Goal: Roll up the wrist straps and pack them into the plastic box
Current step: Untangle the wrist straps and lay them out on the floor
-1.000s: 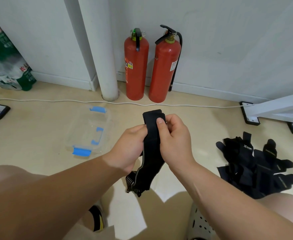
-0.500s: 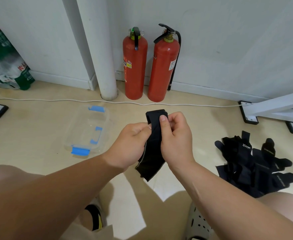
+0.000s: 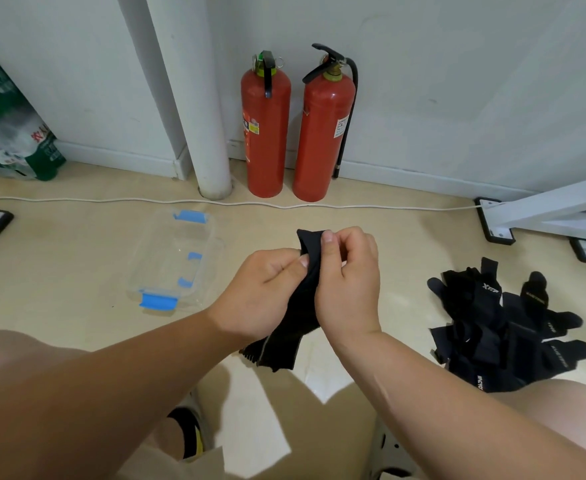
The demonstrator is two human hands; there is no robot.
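A wrist strap [image 3: 302,317], barely rolled, is pinched by the left hand [image 3: 267,289] and right hand [image 3: 348,282]; the plastic box [image 3: 173,258] left of them appears unfilled, and a pile of straps [image 3: 502,327] is left lying to their right.

Both forearms are bare right up to the left hand [image 3: 267,289] and right hand [image 3: 350,282]. Pale beige shorts [image 3: 173,469] show at bottom centre-left, with black-and-yellow footwear [image 3: 189,434] just above them. A light grey perforated clog [image 3: 388,452] sits lower right of centre.
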